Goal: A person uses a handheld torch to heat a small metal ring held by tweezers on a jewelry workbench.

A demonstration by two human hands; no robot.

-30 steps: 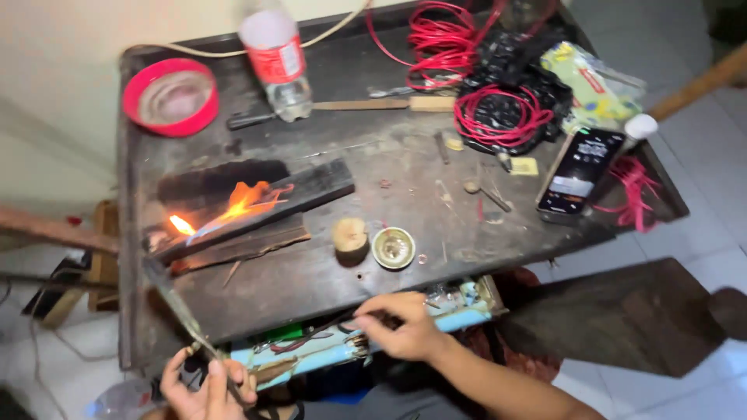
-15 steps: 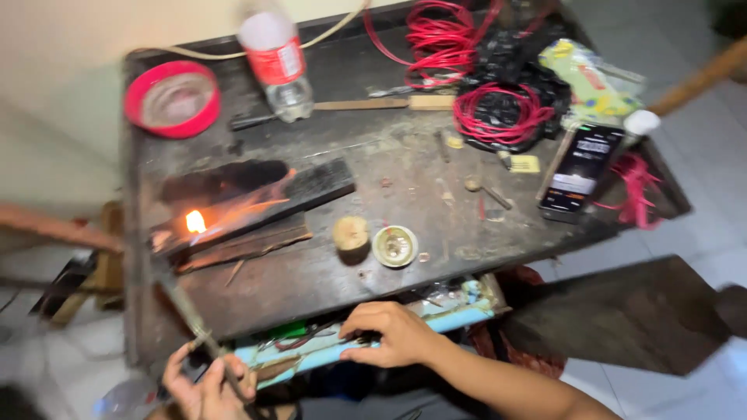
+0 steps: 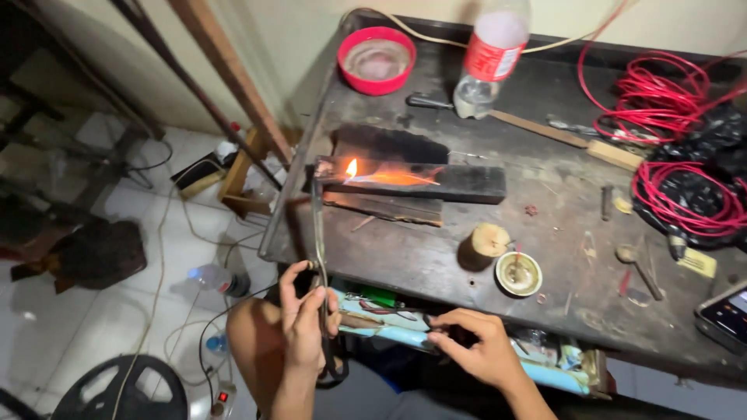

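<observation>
The long metal rod point(image 3: 317, 233), gripped in the left hand point(image 3: 305, 319) with its tip beside the small flame point(image 3: 351, 168) on the charred wood block point(image 3: 412, 180) at the desk point(image 3: 436, 257) edge, is best kept steady while the right hand point(image 3: 476, 348), fingers curled on something unclear, rests at the open drawer point(image 3: 475, 354).

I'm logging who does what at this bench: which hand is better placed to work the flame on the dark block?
Probably the left hand: it holds the long thin tool whose tip reaches up to the small flame on the dark block. The right hand is lower, at the open drawer.
</observation>
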